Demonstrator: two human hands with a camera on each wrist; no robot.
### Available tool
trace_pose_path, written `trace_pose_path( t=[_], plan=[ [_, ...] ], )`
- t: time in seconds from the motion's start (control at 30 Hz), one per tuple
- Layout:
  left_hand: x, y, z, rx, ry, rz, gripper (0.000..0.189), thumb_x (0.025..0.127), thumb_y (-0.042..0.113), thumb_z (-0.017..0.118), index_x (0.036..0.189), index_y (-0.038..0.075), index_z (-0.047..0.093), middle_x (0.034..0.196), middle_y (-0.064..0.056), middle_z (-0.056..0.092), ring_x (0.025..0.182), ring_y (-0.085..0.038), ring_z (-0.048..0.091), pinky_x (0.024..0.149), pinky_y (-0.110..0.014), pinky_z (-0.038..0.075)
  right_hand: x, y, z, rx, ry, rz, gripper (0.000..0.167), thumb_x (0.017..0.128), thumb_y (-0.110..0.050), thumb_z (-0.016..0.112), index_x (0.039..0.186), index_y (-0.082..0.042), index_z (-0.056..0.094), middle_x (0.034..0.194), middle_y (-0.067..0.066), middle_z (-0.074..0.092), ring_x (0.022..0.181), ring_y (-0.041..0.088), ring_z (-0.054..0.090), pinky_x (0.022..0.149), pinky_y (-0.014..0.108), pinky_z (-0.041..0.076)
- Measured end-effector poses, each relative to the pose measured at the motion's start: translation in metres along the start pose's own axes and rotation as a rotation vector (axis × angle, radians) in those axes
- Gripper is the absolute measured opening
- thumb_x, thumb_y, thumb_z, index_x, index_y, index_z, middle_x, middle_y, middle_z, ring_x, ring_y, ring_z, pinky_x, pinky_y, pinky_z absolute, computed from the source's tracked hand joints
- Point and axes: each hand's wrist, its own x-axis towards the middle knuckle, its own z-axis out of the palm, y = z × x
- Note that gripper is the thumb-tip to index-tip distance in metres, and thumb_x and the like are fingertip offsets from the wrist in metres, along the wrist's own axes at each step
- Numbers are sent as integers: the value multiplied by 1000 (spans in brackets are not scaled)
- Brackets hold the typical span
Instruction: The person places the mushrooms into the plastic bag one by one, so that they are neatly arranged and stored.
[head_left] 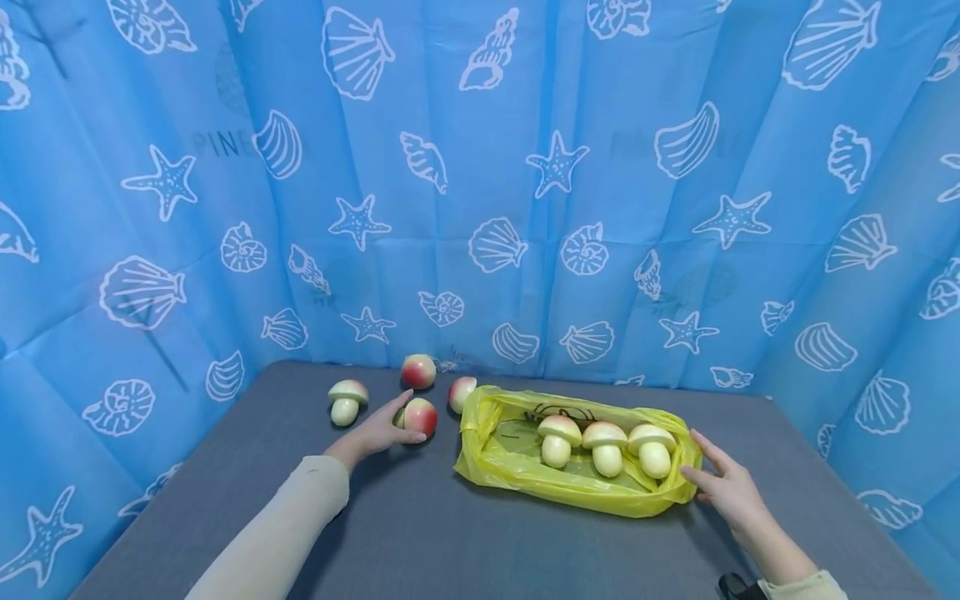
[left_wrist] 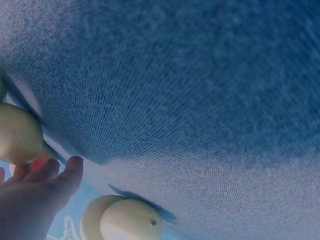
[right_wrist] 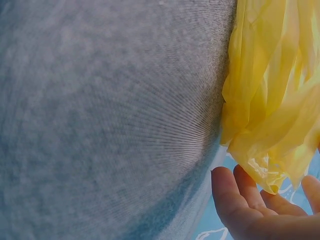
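In the head view my left hand [head_left: 381,431] reaches to a red-capped toy mushroom [head_left: 421,417], thumb and forefinger spread on either side of its pale stem. From the left wrist, the fingers [left_wrist: 73,172] look straight, close by a pale rounded mushroom part [left_wrist: 20,134]. My right hand [head_left: 729,486] is at the right end of a yellow plastic bag [head_left: 555,493], with loosely bent, parted fingers. The right wrist view has these fingertips just below the crumpled bag corner [right_wrist: 267,160]. Inside the wide-mouthed bag, three toy mushrooms [head_left: 607,448] stand in a row.
Another mushroom [head_left: 347,402] lies left of my left hand, a red-and-cream one [head_left: 418,372] lies behind it, and one more [head_left: 460,394] sits against the bag's left end. A blue seashell-patterned curtain [head_left: 450,208] hangs behind the grey-covered table [head_left: 420,533].
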Motion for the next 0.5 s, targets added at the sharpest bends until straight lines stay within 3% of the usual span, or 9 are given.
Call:
trace_pose_path(
  t=[0.23, 0.5],
  plan=[
    [-2, -1, 1, 27, 31, 16, 89, 84, 36, 76, 153, 7, 29, 151, -30, 27, 138, -48, 24, 108, -63, 22, 1, 1, 0, 3, 3, -1, 75, 101, -25, 52, 156, -8, 3, 155, 30, -5, 136, 55, 16, 87, 47, 48],
    [-2, 2, 6, 24, 96, -10, 82, 85, 24, 77, 150, 1, 33, 148, -28, 35, 135, -44, 33, 107, -60, 28, 1, 2, 0, -1, 8, -2, 75, 101, -25, 52, 156, -8, 4, 156, 30, -4, 136, 55, 16, 87, 45, 49]
  ],
)
